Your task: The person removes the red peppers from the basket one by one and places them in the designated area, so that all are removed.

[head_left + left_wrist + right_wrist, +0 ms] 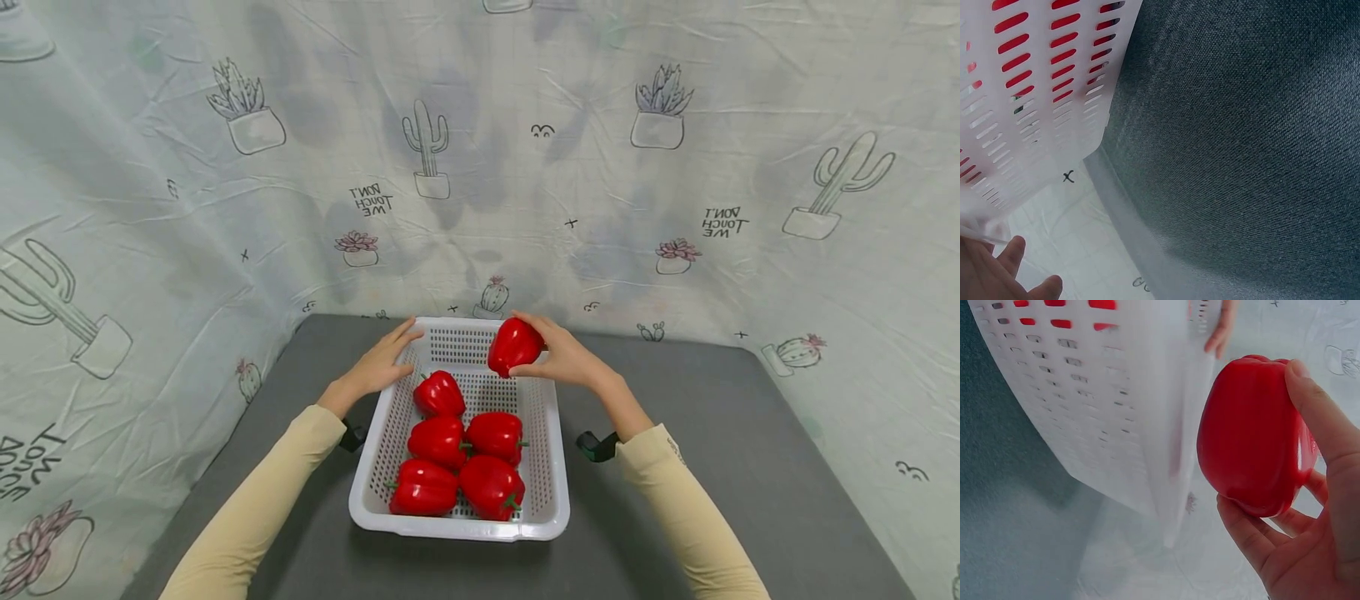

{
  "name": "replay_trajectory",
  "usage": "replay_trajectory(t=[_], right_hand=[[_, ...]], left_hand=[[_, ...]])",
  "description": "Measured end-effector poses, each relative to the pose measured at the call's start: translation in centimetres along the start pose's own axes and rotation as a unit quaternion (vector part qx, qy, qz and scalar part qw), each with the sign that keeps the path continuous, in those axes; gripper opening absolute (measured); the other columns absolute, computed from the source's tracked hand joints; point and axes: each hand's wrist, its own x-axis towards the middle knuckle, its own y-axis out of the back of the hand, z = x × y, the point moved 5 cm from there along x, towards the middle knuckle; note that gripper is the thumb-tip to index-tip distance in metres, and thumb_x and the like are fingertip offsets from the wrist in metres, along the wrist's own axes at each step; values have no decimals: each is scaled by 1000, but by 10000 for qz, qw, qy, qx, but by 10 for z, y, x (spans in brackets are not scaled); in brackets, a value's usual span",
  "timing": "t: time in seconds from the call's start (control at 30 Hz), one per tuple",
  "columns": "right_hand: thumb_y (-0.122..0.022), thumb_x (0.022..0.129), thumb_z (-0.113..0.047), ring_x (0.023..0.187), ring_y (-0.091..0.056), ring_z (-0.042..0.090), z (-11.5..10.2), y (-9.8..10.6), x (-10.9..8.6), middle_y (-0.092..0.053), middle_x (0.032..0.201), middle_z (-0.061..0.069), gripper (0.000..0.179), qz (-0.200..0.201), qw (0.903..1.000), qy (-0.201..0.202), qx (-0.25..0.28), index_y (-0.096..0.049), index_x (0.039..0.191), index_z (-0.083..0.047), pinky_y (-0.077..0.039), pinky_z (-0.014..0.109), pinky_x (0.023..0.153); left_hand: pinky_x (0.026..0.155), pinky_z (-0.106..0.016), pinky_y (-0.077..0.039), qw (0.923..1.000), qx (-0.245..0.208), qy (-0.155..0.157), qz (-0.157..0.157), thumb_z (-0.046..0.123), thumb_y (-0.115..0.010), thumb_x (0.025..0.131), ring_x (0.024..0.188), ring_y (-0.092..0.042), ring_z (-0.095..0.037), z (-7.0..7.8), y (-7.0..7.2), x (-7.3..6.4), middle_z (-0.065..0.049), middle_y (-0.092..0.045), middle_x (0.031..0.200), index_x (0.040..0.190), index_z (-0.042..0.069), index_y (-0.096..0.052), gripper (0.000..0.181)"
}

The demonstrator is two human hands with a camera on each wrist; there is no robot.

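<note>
Between its thumb and fingers, my right hand (566,358) grips a red bell pepper (513,344) over the far right part of a white perforated plastic basket (450,526). The right wrist view shows the same glossy pepper (1250,437) pinched from its sides, beside the basket wall (1079,394). My left hand (377,364) rests at the basket's far left rim with fairly straight fingers. Its fingertips (1015,247) show at the lower left of the left wrist view. Several more red peppers (439,442) with green stems lie inside the basket, mostly toward its near half.
The basket stands on a dark grey table (675,467), which extends to both sides of it. Behind and beside the table hangs a pale cloth (495,150) printed with potted cacti. Dark straps (596,447) are at both wrists.
</note>
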Motion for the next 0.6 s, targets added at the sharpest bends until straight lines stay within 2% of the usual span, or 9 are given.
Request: replay_trajectory(t=[0.37,0.6], right_hand=[[-76,74,-41,119,-44,23,7,25,-8,-39,140,5,88,297,9995,35,-74,-27,146,-26,-51,40,83],[-76,73,-40,116,-46,26,22,37,-19,-41,137,8,89,507,9984,-249,-91,-27,146,-25,-51,44,83]], left_hand=[[103,-63,-21,10000,-57,-12,10,12,-55,85,137,-21,-41,0,3,3,-11,-12,155,143,7,-35,61],[106,-62,-17,9999,-109,-18,-37,13,-55,86,138,-20,-38,0,4,6,-11,-12,155,143,7,-35,61]])
